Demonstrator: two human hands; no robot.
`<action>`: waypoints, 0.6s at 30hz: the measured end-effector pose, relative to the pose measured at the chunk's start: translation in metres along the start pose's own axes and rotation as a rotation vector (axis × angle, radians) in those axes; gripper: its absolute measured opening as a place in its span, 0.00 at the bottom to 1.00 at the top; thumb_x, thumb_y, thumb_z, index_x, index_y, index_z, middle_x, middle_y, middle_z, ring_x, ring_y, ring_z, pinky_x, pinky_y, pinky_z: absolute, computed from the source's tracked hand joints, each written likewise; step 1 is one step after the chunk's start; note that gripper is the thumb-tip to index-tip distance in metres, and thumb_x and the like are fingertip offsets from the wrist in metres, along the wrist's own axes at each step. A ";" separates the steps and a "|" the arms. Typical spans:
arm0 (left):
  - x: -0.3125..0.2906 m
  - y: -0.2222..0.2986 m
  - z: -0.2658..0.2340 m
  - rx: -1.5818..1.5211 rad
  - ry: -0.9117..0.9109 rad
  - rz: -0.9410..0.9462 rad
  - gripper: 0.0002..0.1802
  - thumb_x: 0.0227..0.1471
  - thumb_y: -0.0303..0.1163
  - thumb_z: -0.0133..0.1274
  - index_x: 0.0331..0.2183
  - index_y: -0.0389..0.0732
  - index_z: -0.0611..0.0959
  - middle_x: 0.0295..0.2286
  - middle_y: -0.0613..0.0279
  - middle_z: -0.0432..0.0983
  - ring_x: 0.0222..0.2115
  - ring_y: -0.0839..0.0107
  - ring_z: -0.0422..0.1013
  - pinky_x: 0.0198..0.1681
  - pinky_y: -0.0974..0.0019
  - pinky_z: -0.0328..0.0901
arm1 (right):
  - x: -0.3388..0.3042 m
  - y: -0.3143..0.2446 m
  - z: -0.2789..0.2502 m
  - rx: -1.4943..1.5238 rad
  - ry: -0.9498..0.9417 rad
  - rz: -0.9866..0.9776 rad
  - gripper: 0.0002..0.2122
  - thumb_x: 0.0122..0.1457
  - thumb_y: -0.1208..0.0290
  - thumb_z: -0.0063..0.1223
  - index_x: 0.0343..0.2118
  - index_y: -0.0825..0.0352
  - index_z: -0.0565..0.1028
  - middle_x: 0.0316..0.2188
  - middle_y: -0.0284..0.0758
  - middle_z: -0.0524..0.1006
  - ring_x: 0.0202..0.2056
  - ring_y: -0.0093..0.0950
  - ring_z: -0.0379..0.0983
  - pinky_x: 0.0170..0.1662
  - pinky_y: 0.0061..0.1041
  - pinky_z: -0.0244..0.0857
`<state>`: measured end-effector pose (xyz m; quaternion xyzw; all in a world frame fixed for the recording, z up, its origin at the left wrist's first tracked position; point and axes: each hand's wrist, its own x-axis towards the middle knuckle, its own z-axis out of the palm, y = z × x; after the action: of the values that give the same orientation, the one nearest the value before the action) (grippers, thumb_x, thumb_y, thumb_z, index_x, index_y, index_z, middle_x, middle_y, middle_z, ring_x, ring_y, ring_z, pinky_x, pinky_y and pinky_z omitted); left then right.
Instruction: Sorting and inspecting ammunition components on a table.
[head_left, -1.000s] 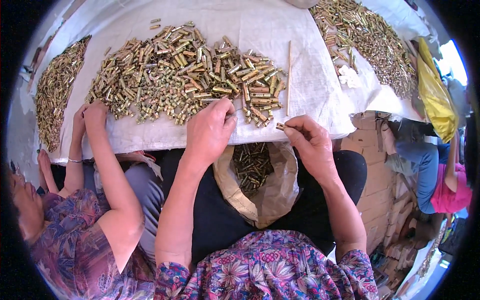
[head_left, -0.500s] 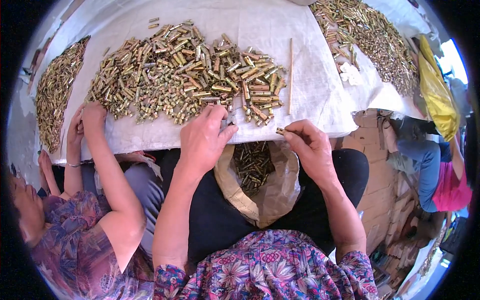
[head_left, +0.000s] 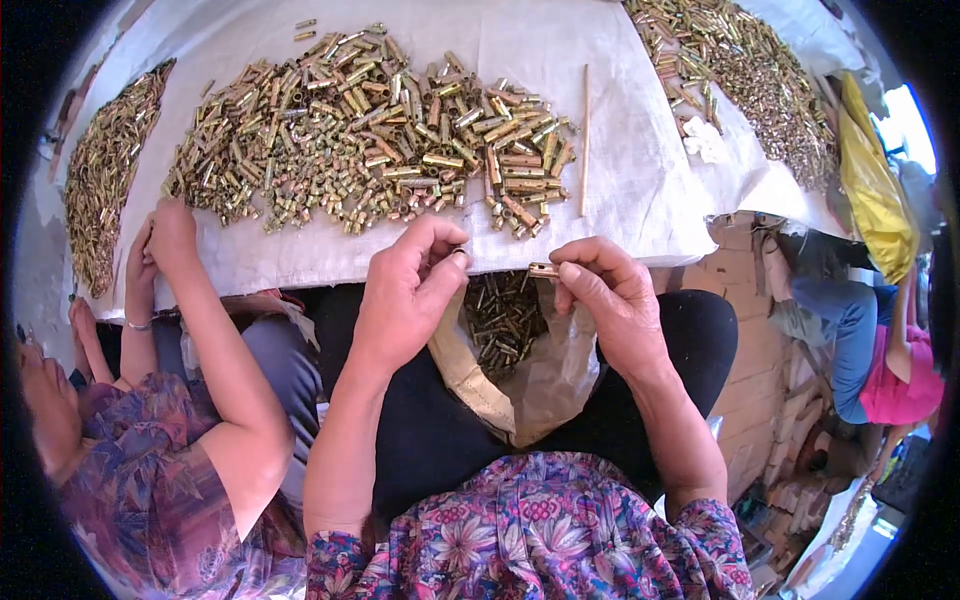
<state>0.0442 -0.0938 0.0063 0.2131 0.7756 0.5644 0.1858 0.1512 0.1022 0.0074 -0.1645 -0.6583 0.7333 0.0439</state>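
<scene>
My right hand (head_left: 612, 300) pinches a short brass-coloured metal sleeve (head_left: 542, 270) between thumb and fingers, its slotted end pointing left. My left hand (head_left: 408, 290) is closed at thumb and forefinger on a small metal piece (head_left: 459, 252); mostly the fingers hide it. Both hands hover at the table's front edge, a little apart. Just beyond them lies a heap of long sleeves (head_left: 440, 115) mixed with short metal collars (head_left: 330, 190). Between and below the hands, an open paper-like sack (head_left: 468, 385) stands between my legs, holding many assembled-looking metal pieces (head_left: 505, 320).
A thin wooden stick (head_left: 585, 140) lies right of the heap on the white-covered table (head_left: 630, 190). Other metal heaps lie at far left (head_left: 115, 170) and upper right (head_left: 750, 80). A co-worker's hands (head_left: 165, 235) work close on my left. Another person (head_left: 900, 370) is at right.
My left hand has drawn back from the heap's edge toward me, its thumb and forefinger now together on a small piece. My right hand has shifted slightly left, turning the sleeve level.
</scene>
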 end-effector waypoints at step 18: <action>-0.029 0.001 0.020 -0.625 -0.161 -0.172 0.07 0.58 0.27 0.47 0.39 0.37 0.73 0.26 0.63 0.75 0.24 0.79 0.72 0.29 0.76 0.68 | -0.008 0.009 0.012 0.083 -0.088 0.036 0.04 0.60 0.77 0.52 0.36 0.71 0.74 0.24 0.30 0.76 0.27 0.18 0.71 0.34 0.18 0.66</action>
<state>0.0788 -0.0933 0.0025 0.1236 0.5628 0.7387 0.3497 0.1571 0.0875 0.0010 -0.1419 -0.6253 0.7673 0.0087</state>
